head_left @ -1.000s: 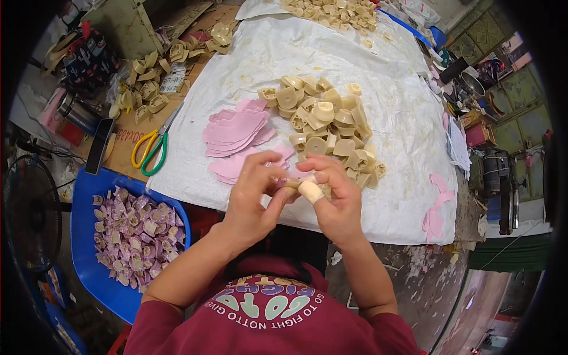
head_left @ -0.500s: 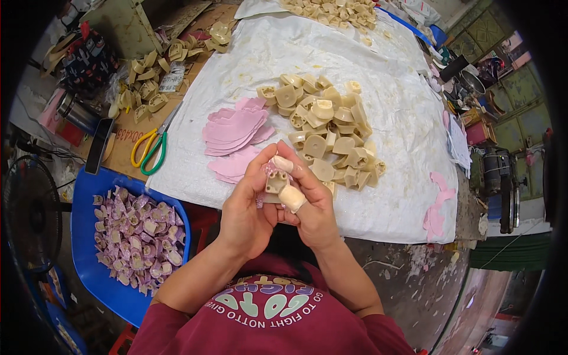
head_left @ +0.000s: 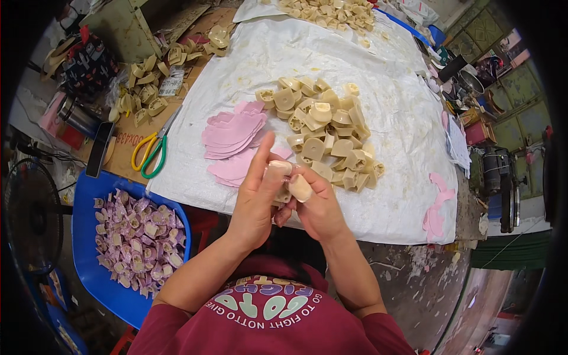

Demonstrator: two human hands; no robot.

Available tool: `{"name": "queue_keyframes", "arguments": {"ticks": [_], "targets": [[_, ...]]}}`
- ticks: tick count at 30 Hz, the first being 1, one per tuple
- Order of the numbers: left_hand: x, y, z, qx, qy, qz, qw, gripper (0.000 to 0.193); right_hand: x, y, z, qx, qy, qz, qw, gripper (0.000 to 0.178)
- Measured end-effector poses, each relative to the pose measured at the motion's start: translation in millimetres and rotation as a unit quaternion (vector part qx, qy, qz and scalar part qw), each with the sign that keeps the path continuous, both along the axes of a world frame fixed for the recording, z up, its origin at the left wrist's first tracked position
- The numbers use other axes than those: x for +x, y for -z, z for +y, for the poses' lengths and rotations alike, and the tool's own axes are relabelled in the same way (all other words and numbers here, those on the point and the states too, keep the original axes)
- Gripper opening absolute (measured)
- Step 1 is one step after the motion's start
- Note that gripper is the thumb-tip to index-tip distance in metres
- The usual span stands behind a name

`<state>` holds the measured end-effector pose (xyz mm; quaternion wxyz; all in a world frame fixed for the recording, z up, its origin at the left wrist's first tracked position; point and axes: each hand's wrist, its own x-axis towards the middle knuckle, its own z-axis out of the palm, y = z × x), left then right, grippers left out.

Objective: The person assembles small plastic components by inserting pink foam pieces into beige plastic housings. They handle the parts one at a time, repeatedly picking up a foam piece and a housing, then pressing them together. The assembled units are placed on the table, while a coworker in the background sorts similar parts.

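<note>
Between my two hands is a beige moulded shoe heel (head_left: 283,196) partly wrapped in glittery pink material, mostly hidden by my fingers. My left hand (head_left: 251,204) is closed around its left side, the index finger raised. My right hand (head_left: 324,216) grips the other side, with pale covers on its thumb and a fingertip. Just beyond lie stacked pink cut-out sheets (head_left: 235,135) and a pile of bare beige heels (head_left: 331,136) on the white-covered table (head_left: 402,195).
A blue basin (head_left: 80,236) at the lower left holds many pink-wrapped heels (head_left: 139,242). Scissors (head_left: 155,151) with yellow and green handles rest by the table's left edge, near a phone (head_left: 99,148). Pink scraps (head_left: 435,213) lie at right; more heels (head_left: 331,13) are at the back.
My hands have turned the heel and shifted slightly right and lower. My left index finger has straightened upward, and my fingers now cover more of the heel's holed face.
</note>
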<state>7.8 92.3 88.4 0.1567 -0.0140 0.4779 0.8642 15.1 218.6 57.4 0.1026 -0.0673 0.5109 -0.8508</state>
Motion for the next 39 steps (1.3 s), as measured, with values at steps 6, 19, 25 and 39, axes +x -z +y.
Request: {"name": "queue_keyframes", "arguments": {"ticks": [6, 19, 25, 39], "targets": [[-8.5, 6.7, -6.7, 0.042, 0.036, -0.050, 0.997, 0.061, 0.2, -4.6, -6.5, 0.128, 0.042, -0.022, 0.991, 0.038], [-2.1, 1.0, -17.3, 0.165, 0.157, -0.055, 0.972, 0.078, -7.1, -7.5, 23.9, 0.344, 0.073, 0.277, 0.894, 0.046], [-1.0, 16.3, -24.8, 0.214, 0.195, -0.008, 0.957, 0.102, 6.4, -8.4, 18.7, 0.022, -0.018, 0.068, 0.997, 0.052], [-28.4, 16.3, -37.0, -0.306, 0.120, 0.472, 0.818, 0.095, 3.6, 6.7, 25.6, -0.059, 0.098, -0.115, 0.987, 0.034]]}}
